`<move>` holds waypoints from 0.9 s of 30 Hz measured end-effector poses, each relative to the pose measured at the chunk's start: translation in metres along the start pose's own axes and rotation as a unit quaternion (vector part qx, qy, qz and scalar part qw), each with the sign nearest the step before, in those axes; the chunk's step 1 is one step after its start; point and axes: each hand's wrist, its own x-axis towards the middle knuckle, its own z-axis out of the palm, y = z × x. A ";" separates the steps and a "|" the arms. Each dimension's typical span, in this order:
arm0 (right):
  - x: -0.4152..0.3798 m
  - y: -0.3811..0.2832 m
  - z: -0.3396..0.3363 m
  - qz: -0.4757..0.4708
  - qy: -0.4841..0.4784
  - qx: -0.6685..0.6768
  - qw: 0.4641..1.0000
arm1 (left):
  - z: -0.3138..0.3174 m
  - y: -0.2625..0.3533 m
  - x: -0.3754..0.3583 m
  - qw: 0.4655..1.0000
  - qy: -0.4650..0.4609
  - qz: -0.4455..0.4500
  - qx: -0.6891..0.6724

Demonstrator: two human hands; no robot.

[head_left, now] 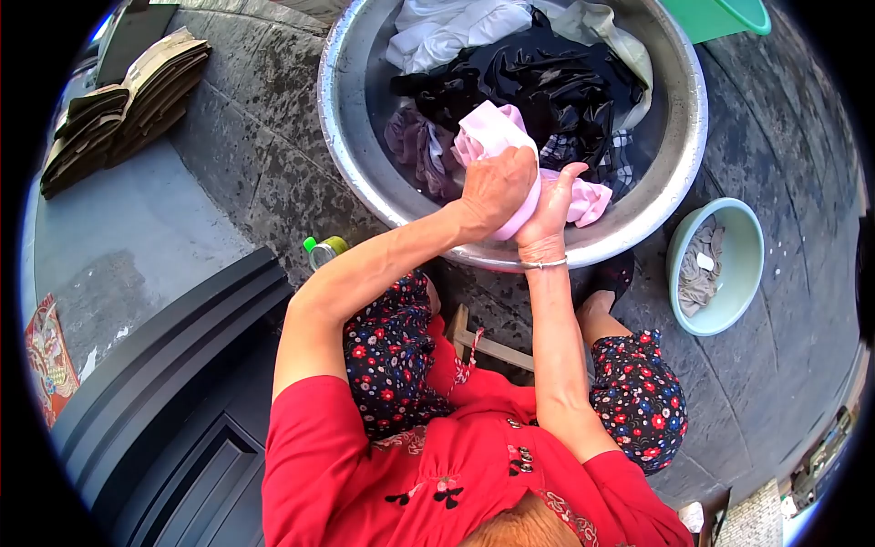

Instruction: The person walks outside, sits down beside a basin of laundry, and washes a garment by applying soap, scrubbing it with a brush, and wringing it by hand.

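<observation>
A wet pink cloth is bunched up over the near side of a large metal basin. My left hand is closed in a fist around its upper part. Beside it, my right hand holds the same cloth, palm turned up and thumb sticking out; its fingers are mostly hidden by the cloth. One end of the pink cloth hangs out to the right of my right hand. Below lie dark wet clothes, white cloth, a purple-grey garment and a checked piece in dark water.
To the right stands a pale green basin holding a grey cloth and a small white piece. A green tub is at the top right. A green-lidded jar stands left of the basin. Flattened cardboard leans farther left.
</observation>
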 end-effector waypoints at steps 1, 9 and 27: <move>-0.006 -0.009 -0.007 0.032 -0.059 -0.013 0.998 | 0.004 0.012 -0.013 0.999 -0.009 0.042 -0.012; 0.001 0.015 0.022 0.028 -0.067 -0.040 0.997 | -0.008 -0.051 0.027 0.991 -0.036 -0.128 0.012; 0.011 -0.014 0.012 -0.164 0.072 -0.024 0.984 | -0.017 -0.031 0.050 0.957 0.055 -0.164 -0.231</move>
